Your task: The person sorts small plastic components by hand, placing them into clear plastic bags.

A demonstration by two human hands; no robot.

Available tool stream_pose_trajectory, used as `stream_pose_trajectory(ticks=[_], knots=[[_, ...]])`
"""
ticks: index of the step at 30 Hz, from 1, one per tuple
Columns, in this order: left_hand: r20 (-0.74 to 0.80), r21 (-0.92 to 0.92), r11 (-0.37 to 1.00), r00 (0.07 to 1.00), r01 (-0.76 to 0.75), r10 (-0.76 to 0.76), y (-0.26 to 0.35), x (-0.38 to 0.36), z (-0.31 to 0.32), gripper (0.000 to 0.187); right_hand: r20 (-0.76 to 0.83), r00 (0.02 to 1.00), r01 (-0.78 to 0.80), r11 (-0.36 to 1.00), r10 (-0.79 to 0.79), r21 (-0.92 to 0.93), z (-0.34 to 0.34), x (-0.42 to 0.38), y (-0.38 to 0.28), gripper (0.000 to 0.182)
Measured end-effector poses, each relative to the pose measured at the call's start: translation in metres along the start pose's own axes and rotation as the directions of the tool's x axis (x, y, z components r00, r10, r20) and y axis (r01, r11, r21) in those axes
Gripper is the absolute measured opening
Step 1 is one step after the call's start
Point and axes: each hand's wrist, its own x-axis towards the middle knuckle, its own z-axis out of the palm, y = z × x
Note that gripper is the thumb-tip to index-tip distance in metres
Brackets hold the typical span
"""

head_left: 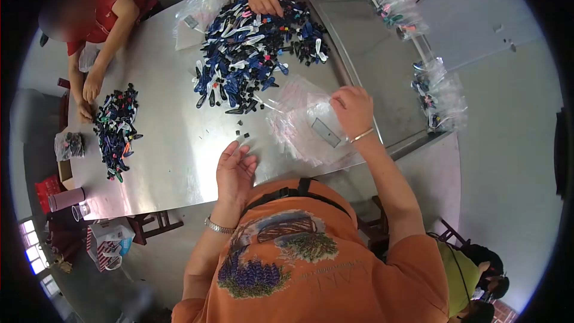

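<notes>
Two clip piles | left hand loosely open | right hand curled at clear bags, grip unclear

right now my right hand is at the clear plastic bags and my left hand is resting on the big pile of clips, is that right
Not quite: the head view shows your left hand palm up at the near side of the table, apart from the big pile of clips. Your right hand is at the clear plastic bags, as you say.
</notes>
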Motion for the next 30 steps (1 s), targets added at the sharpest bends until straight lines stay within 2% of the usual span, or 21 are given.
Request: stream_pose_trajectory(ticks=[2,3,4,5,6,7,9,10,11,13,14,16,17,18,19,20,24,26,27,29,30], knots=[[0.01,-0.001,1.0,1.0,-0.012,0.012,0.001,-0.002,0.002,0.025,-0.139,0.982,0.138,0.989,-0.131,0.044,-0.006,-0.002,-0.001,0.013],[0.019,0.006,1.0,1.0,-0.021,0.02,0.002,-0.002,0.003,0.025,-0.138,0.98,0.15,0.988,-0.143,0.041,-0.01,-0.001,-0.007,0.013],[0.017,-0.003,1.0,1.0,-0.026,0.026,0.003,-0.002,0.005,0.025,-0.104,0.993,-0.019,0.958,0.051,0.287,-0.017,-0.002,-0.015,0.011],[0.065,0.022,0.998,0.997,-0.051,0.05,0.003,-0.003,0.008,0.027,-0.021,0.973,-0.189,0.841,0.231,0.507,-0.022,-0.001,-0.021,0.01],[0.114,0.046,0.996,0.991,-0.078,0.072,0.004,-0.003,0.011,0.029,-0.021,0.974,-0.183,0.843,0.224,0.506,-0.024,-0.001,-0.025,0.01],[0.113,0.039,0.996,0.99,-0.084,0.079,0.004,-0.003,0.016,0.029,-0.028,0.979,-0.148,0.791,0.204,0.594,-0.026,0.001,-0.029,0.008],[0.192,0.215,0.957,0.969,-0.195,0.154,0.005,-0.003,0.03,0.037,-0.033,0.985,-0.104,0.731,0.17,0.675,-0.034,0.005,-0.04,0.007],[0.25,0.332,0.907,0.951,-0.26,0.181,0.01,-0.006,0.041,0.044,0.019,0.992,-0.104,0.704,0.128,0.703,-0.042,0.006,-0.048,0.007],[0.243,0.325,0.908,0.951,-0.265,0.191,0.012,-0.007,0.05,0.044,0.071,0.994,-0.108,0.676,0.083,0.729,-0.048,0.008,-0.056,0.007],[0.489,0.462,0.702,0.816,-0.542,0.308,0.014,-0.007,0.064,0.049,0.115,0.993,-0.113,0.647,0.04,0.754,-0.055,0.011,-0.073,0.007],[0.48,0.461,0.702,0.818,-0.543,0.318,0.014,-0.008,0.07,0.049,0.152,0.988,-0.125,0.616,0.009,0.777,-0.055,0.011,-0.081,0.007],[0.561,0.592,0.586,0.805,-0.553,0.194,0.014,-0.007,0.078,0.034,0.189,0.98,-0.121,0.589,-0.056,0.799,-0.054,0.012,-0.096,0.01],[0.553,0.594,0.587,0.809,-0.55,0.199,0.014,-0.005,0.078,0.034,0.219,0.969,-0.121,0.563,-0.11,0.818,-0.051,0.012,-0.101,0.013],[0.415,0.509,0.802,0.905,-0.313,0.09,0.013,-0.003,0.078,0.026,0.228,0.967,-0.125,0.562,-0.116,0.818,-0.046,0.012,-0.104,0.013],[0.296,0.355,0.934,0.953,-0.051,-0.06,0.012,-0.004,0.079,0.018,0.208,0.972,-0.125,0.507,-0.11,0.853,-0.039,0.012,-0.104,0.021],[0.246,0.256,0.965,0.969,-0.052,-0.013,0.011,-0.005,0.08,0.011,0.188,0.977,-0.123,0.449,-0.102,0.885,-0.032,0.012,-0.105,0.028],[0.267,0.111,0.993,0.964,-0.032,0.001,0.014,0.005,0.062,0.011,0.109,0.993,-0.082,0.379,-0.052,0.922,-0.013,-0.007,-0.108,0.043],[0.149,0.074,0.994,0.986,-0.084,0.072,0.014,0.008,0.06,0.011,0.343,0.939,-0.339,0.289,0.041,0.895,-0.005,-0.032,-0.12,0.046],[0.141,0.07,0.994,0.987,-0.087,0.076,0.014,0.006,0.062,0.011,0.349,0.937,-0.343,0.289,0.033,0.894,0.004,-0.036,-0.12,0.046],[0.042,-0.02,0.994,0.993,-0.109,0.11,0.015,0.002,0.07,0.013,0.466,0.881,-0.467,0.302,0.08,0.831,0.019,-0.043,-0.118,0.044],[0.041,-0.02,0.994,0.993,-0.11,0.111,0.015,0.002,0.07,0.013,0.462,0.883,-0.468,0.255,0.089,0.846,0.021,-0.042,-0.122,0.039]])
